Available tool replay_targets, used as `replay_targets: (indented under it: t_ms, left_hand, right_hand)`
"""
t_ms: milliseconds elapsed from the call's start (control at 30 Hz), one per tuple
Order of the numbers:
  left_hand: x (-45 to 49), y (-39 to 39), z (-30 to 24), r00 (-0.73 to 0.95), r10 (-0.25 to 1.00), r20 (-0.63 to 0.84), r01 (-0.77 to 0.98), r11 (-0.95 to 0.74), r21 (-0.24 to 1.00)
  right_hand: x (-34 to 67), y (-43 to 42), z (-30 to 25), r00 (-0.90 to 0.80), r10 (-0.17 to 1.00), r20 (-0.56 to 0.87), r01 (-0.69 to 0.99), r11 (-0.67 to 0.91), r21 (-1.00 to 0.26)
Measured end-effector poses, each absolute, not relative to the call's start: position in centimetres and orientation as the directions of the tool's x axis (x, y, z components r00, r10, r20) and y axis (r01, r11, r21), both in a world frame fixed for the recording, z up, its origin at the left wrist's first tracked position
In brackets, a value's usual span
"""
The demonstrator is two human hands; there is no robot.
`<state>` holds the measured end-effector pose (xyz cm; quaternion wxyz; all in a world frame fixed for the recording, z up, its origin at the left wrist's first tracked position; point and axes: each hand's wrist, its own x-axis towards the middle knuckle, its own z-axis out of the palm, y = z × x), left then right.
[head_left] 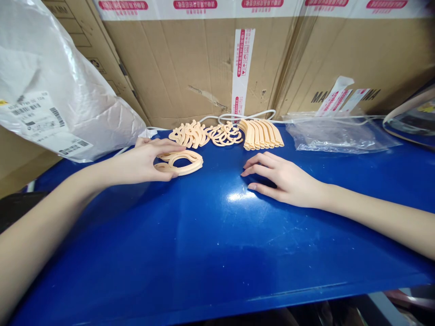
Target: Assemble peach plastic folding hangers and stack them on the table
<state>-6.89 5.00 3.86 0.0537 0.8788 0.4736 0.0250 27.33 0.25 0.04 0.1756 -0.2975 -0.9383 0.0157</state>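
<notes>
My left hand (151, 160) is at the left end of a small group of cream oval, ring-like plastic pieces (192, 168), its thumb on the near side and its fingers on the far side. Part of these pieces is hidden by the hand. On the blue table (217, 253), my right hand (275, 176) rests with bent, parted fingers and nothing in them. Behind the hands, three groups of cream parts lie in a row: wavy pieces (190, 135), thin curved hooks (224, 135) and a neat line of curved tube-like pieces (261, 135).
Large cardboard boxes (183, 68) wall off the back. A bulging white plastic parcel (74, 95) leans in from the left. Clear plastic bags (340, 133) lie at the back right, near a white cable (249, 115). The table's front edge runs along the bottom.
</notes>
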Motion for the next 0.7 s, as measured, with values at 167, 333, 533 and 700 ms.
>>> replay_targets:
  t_ms: [167,333,533,700]
  left_hand:
    - [-7.0,5.0,3.7,0.57,0.822,-0.003,0.817,-0.566,0.111]
    - [-7.6,5.0,3.8,0.537,0.844,0.004,0.841,-0.535,0.077]
    - [-10.5,5.9,4.0,0.51,0.857,-0.069,0.86,-0.511,0.009]
    - [-11.7,6.5,3.9,0.489,0.859,-0.153,0.871,-0.491,0.026]
  right_hand:
    - [27.3,0.3,0.0,-0.762,0.566,0.314,0.555,0.821,-0.134]
    - [27.4,0.3,0.0,-0.762,0.569,0.308,0.557,0.819,-0.138]
    - [27.3,0.3,0.0,-0.764,0.566,0.309,0.554,0.821,-0.136]
    - [27.3,0.2,0.1,-0.764,0.566,0.309,0.554,0.822,-0.134]
